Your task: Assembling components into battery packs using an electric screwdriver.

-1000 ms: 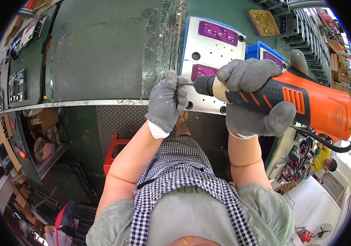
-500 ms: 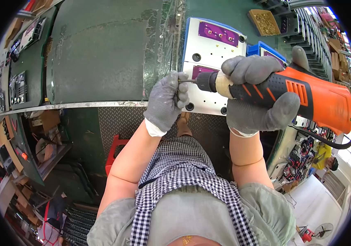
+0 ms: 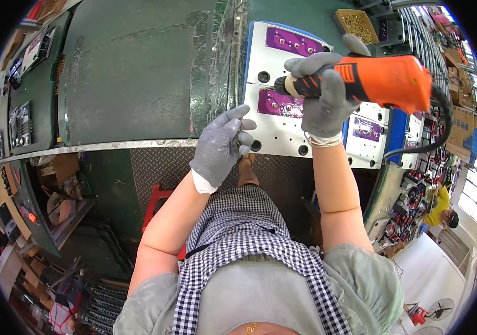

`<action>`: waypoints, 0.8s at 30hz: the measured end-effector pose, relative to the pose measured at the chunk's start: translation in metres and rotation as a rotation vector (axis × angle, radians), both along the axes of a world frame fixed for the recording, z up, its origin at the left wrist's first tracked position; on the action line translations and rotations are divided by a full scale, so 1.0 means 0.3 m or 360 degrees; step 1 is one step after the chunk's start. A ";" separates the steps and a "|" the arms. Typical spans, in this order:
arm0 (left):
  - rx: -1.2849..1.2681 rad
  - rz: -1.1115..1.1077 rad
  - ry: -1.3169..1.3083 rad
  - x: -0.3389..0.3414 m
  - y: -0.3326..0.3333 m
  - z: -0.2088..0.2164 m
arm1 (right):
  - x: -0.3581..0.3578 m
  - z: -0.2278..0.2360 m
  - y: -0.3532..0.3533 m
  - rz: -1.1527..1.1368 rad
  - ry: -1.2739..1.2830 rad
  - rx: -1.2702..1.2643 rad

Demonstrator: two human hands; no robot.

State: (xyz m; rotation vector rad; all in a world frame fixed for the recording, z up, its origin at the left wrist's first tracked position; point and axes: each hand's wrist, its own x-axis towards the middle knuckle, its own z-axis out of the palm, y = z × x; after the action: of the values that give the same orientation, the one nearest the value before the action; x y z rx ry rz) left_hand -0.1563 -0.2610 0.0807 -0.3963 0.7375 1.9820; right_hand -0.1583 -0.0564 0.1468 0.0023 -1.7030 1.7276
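Note:
My right hand (image 3: 330, 103), in a grey glove, grips an orange and black electric screwdriver (image 3: 397, 81). Its bit points left, over the upper left corner of a purple circuit board (image 3: 278, 105). Whether the bit touches a screw there is too small to tell. That board lies on a silver metal panel (image 3: 288, 137); a second panel with another purple board (image 3: 297, 42) lies just beyond. My gloved left hand (image 3: 222, 145) hovers beside the nearer panel's left edge, its fingers loosely curled in. What the curled fingers hold, if anything, is hidden.
A yellow box of small brass-coloured parts (image 3: 357, 27) stands at the far right of the green bench (image 3: 138, 67). More silver panels (image 3: 364, 148) lie to the right, below the screwdriver's black cord (image 3: 445, 123). A red stool (image 3: 157, 195) stands beside my legs.
My right hand has carried the screwdriver away from my left fingers, up over the nearer purple board. My left hand has dropped back slightly, its fingers loosened from around the bit.

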 end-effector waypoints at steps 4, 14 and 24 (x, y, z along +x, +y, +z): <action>-0.0185 0.0073 0.0099 0.016 0.004 0.016 | -0.006 -0.031 -0.026 -0.0030 -0.0048 0.0009; -0.0234 0.0087 0.0257 0.014 -0.029 0.000 | 0.006 -0.058 -0.052 0.0012 0.0055 0.0204; -0.0274 -0.0030 0.0138 -0.014 0.057 0.043 | 0.024 0.096 -0.064 -0.0192 -0.0149 -0.0167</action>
State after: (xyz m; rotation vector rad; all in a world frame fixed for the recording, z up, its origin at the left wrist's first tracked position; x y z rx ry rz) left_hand -0.1604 -0.2438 0.0936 -0.4056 0.9678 1.9340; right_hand -0.1510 -0.0754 0.1755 -0.2279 -1.6413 1.7485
